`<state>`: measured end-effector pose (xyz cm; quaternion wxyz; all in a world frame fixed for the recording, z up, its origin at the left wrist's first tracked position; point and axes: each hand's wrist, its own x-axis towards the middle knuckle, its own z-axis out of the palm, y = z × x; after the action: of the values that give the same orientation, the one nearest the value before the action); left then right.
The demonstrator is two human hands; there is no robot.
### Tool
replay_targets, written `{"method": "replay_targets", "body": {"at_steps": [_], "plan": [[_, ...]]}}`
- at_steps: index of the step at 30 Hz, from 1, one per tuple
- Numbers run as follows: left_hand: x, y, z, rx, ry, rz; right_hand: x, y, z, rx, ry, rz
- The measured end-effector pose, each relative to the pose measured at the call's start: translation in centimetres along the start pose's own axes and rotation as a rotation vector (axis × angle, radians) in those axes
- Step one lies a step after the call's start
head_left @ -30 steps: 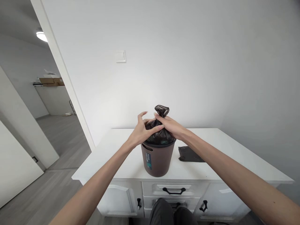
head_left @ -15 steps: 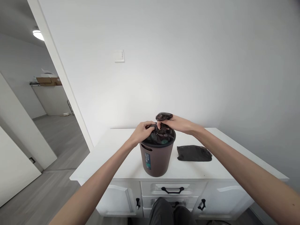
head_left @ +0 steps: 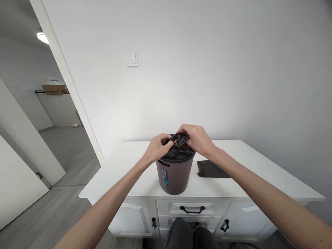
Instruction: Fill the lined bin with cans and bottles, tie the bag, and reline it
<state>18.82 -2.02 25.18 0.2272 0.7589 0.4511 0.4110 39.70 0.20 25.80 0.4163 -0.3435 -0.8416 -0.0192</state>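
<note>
A brown bin point(head_left: 175, 176) with a dark rim and a blue-green label stands upright on the white cabinet top. Gathered black plastic bag point(head_left: 179, 147) fills its mouth. At the left of the rim, my left hand point(head_left: 158, 147) pinches the bag between thumb and fingers. My right hand point(head_left: 196, 136) is over the right side of the mouth, its fingers closed on the bag. A folded black plastic piece point(head_left: 211, 169) lies flat right of the bin, partly covered by my right forearm.
The white cabinet point(head_left: 137, 185) has black handles, with my knees below its front edge. A wall with a light switch point(head_left: 132, 60) rises behind. At the left are a doorway and a cardboard box point(head_left: 54, 89) beyond.
My right hand has turned over and now grips the bag with its fingers pointing down; the bunch of bag above it is gone from view. My left hand stays at the rim.
</note>
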Motion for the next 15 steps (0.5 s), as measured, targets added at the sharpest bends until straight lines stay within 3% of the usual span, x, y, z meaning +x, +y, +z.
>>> {"method": "replay_targets", "body": {"at_steps": [4,11,15], "plan": [[-0.6,0.9,-0.1,0.016,-0.038,0.028,-0.5,-0.1,1.7,-0.093,0.179,-0.041],[0.2,1.4,-0.3,-0.373,-0.03,-0.229,-0.3,-0.8,3.1,-0.247,0.43,-0.172],[0.8,1.0,-0.4,-0.529,0.013,-0.303,-0.3,-1.1,2.8,-0.286,0.359,-0.166]]}}
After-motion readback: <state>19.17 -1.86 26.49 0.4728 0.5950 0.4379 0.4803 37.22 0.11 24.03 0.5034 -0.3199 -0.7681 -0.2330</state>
